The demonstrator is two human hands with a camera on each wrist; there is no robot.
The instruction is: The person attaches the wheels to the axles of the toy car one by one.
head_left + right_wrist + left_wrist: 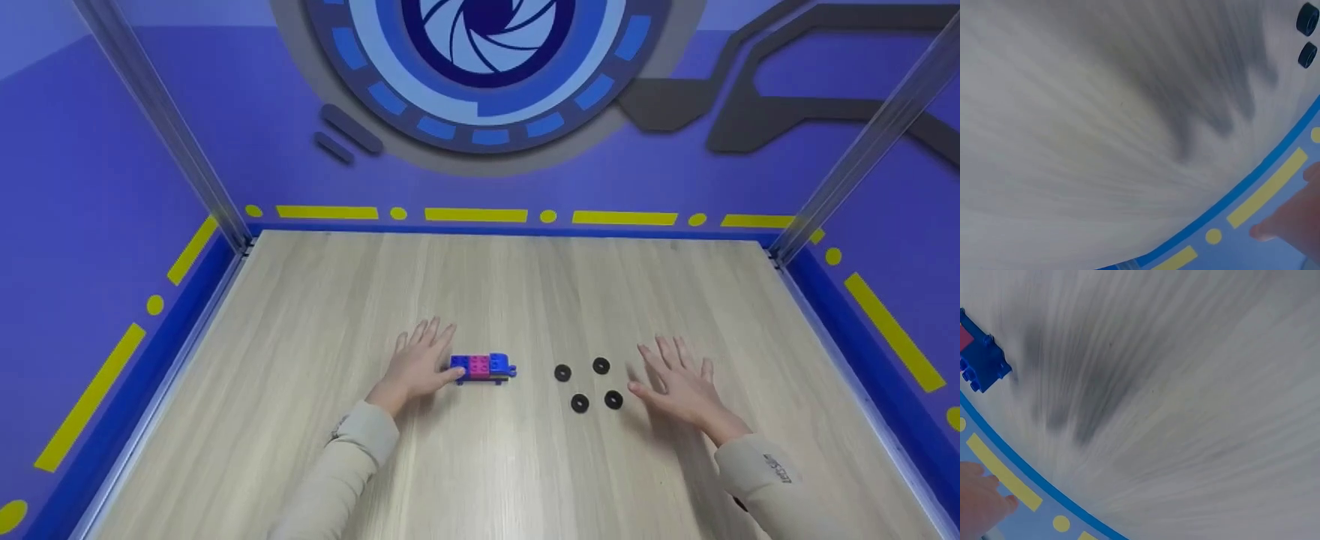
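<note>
A toy vehicle base made of blue and pink building bricks [478,366] lies on the wooden table, and its blue end also shows in the left wrist view [983,360]. My left hand [415,369] is just left of it with fingers spread, its thumb tip overlapping the toy's left end in the head view; whether they touch I cannot tell. Several small black wheels lie right of the toy, among them a near wheel [580,403] and a far wheel [601,366]. Beside them, my right hand [679,384] has its fingers spread and holds nothing.
The pale wood-grain table [480,292] is bounded by a blue back wall [480,191] with yellow marks and by blue side walls. Metal corner posts [862,150] rise at both back corners. A small dark thing [740,504] is mostly hidden by the right sleeve.
</note>
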